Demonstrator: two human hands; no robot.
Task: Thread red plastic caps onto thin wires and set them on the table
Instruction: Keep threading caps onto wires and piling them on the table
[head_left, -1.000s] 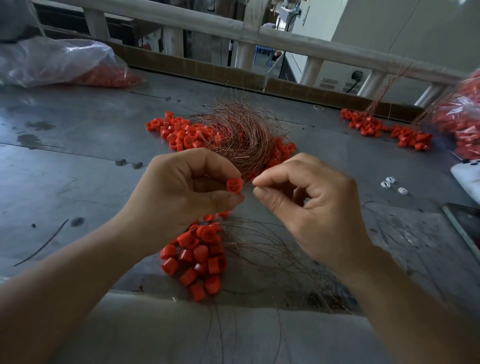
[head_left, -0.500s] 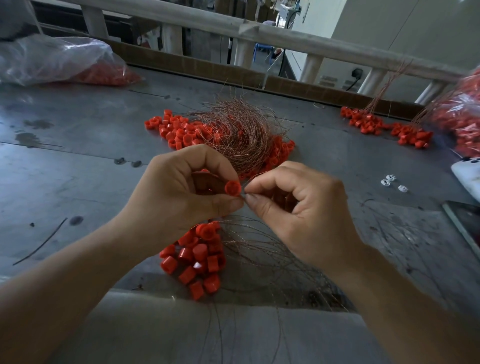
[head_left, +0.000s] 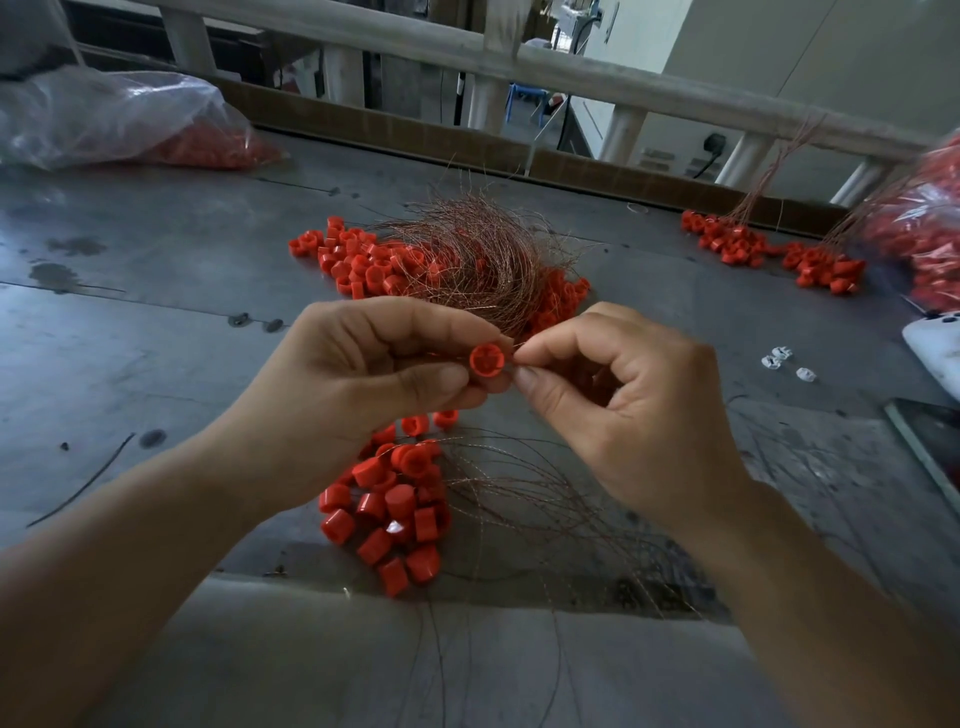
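My left hand (head_left: 363, 395) pinches a red plastic cap (head_left: 487, 359) between thumb and forefinger, its open end turned toward me. My right hand (head_left: 618, 410) pinches a thin wire with thumb and forefinger right at the cap's right edge; the wire itself is barely visible. Below my hands lies a cluster of red caps on wires (head_left: 395, 509), their wires (head_left: 545, 499) fanning to the right. Behind my hands sits a tangled bundle of copper wires (head_left: 478, 260) over a heap of loose red caps (head_left: 358, 260).
The grey metal table (head_left: 130, 322) has a plastic bag of caps (head_left: 119, 124) at the back left and another bag (head_left: 930, 228) at the right. More wired caps (head_left: 769, 254) lie at the back right. Small white pieces (head_left: 784, 364) and a white object (head_left: 935, 343) sit at right.
My hands have closed together: the right thumb and forefinger moved left until they meet the cap held in my left hand. The cap turned its open end toward me.
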